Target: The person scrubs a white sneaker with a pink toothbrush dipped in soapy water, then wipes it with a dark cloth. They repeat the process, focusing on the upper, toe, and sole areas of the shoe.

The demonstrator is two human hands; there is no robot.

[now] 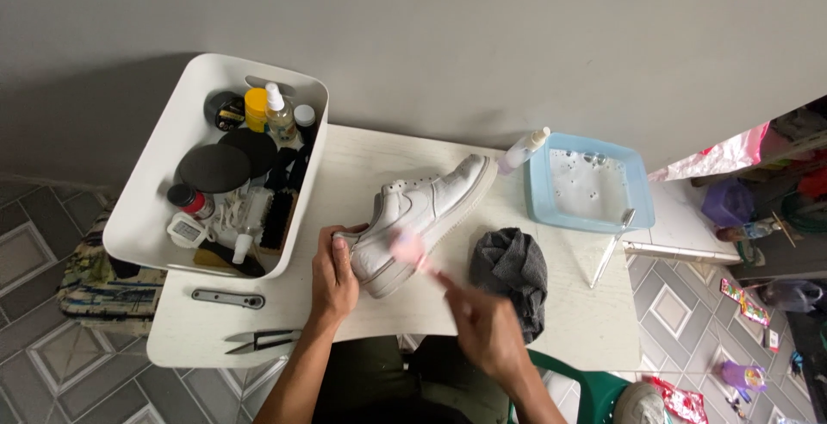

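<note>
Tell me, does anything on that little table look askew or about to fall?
Yes: the white bin of bottles and brushes overhangs the table's left edge, and the blue tray juts past the right edge. The shoe lies tilted, steadied by the left hand.

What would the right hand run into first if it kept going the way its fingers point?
The right hand points up and left, its blurred fingertips on a pink thing pressed to the white sneaker. So the sneaker's side comes first; the left hand grips its heel. Depth is hard to judge.
</note>
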